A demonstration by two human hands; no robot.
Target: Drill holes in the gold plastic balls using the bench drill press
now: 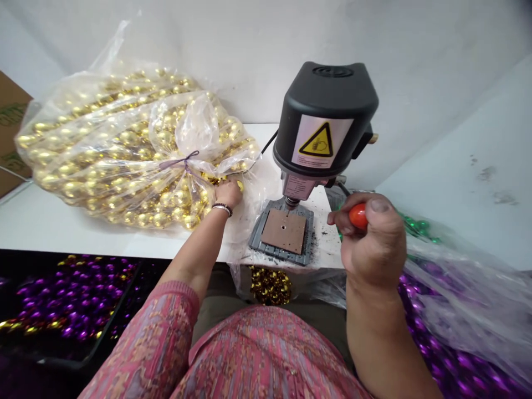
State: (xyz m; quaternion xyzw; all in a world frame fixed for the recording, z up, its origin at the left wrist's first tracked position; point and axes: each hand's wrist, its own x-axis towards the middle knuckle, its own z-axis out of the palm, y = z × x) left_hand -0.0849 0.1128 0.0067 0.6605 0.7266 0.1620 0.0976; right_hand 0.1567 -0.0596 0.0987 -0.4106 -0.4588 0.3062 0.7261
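Note:
A small black bench drill press (326, 119) stands on the white table (50, 221), its bit above a brown plate (285, 230) on the grey base. My right hand (374, 238) is closed round the orange-red knob (358, 216) of the drill's lever. My left hand (226, 194), with a bracelet on the wrist, reaches into the open mouth of a big clear plastic bag of gold balls (124, 149); its fingers are curled among the balls and mostly hidden.
A black tray of purple and gold balls (66, 296) sits low at the left. A clear bag of purple balls (457, 332) lies at the right, green beads (415, 226) behind it. Gold beads (270, 285) hang below the table's edge. A cardboard box (10, 133) stands far left.

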